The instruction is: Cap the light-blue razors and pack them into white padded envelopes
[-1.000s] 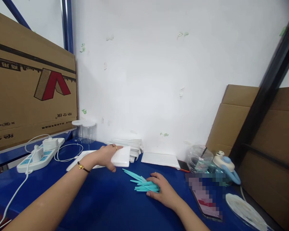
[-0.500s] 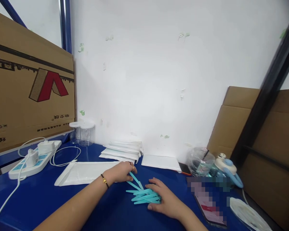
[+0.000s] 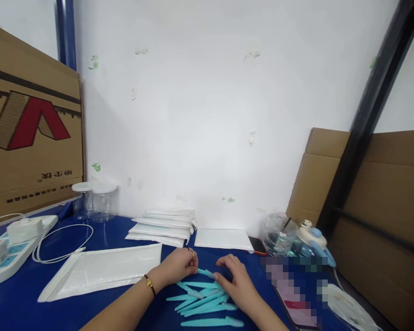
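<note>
Slim turquoise eyebrow razors (image 3: 202,304), several of them with clearer tips, lie in a loose fanned heap on the blue tabletop (image 3: 134,317). At the heap's far edge, my left hand (image 3: 179,266) is closed, its thumb and finger pinching one end of a razor (image 3: 205,273). That razor points right, towards my other hand. My right hand (image 3: 237,281) curves over the right side of the heap, thumb and fingers apart. Its thumb is close to the held razor's tip; whether they touch, I cannot tell. One razor (image 3: 210,322) lies separately in front.
A white padded mailer (image 3: 103,271) lies left of my hands. Behind are stacked mailers (image 3: 162,227) and a single mailer (image 3: 224,238). A power strip (image 3: 24,248) and clear jars (image 3: 103,204) stand left. A phone (image 3: 296,303), a plastic bag (image 3: 278,234) and a white-and-blue bottle (image 3: 313,239) are right.
The view has shifted right. The razors are spread wider, with one apart in front. My left hand has come nearer the heap, and my right hand has lifted from the razors' ends to the heap's far side.
</note>
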`<state>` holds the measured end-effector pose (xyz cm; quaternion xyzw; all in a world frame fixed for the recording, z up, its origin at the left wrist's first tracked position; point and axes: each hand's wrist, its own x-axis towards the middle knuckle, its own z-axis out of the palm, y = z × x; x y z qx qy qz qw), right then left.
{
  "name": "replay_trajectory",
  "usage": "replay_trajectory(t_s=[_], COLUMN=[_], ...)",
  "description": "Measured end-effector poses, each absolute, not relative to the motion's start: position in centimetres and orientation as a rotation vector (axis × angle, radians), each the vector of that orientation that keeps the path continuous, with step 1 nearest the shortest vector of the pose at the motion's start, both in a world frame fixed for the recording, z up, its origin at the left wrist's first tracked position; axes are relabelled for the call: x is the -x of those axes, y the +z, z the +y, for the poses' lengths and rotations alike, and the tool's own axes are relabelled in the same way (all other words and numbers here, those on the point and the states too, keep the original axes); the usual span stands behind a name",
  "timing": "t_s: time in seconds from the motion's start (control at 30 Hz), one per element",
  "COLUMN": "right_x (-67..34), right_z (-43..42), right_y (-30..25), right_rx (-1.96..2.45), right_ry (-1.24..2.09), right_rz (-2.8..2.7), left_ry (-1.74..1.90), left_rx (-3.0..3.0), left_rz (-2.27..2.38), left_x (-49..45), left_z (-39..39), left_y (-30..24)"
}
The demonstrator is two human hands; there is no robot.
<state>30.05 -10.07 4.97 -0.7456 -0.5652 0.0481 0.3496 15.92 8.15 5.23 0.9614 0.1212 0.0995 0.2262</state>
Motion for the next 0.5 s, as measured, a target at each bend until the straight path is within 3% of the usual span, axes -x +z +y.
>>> replay_trajectory(t_s=[0.17, 0.5], right_x=[-30.8, -34.8], right_z=[-9.4, -11.5], right_y=[4.8, 5.5], right_rx=[1.989, 2.207], right_ry=[0.073, -0.005], right_rz=[-1.524, -1.348], left_ry=[0.416, 0.454], left_rx=[-2.741, -2.740], left_rz=[0.257, 0.535], left_x=[-16.4, -15.4], left_z=[7.2, 9.2], left_y=[5.7, 5.8])
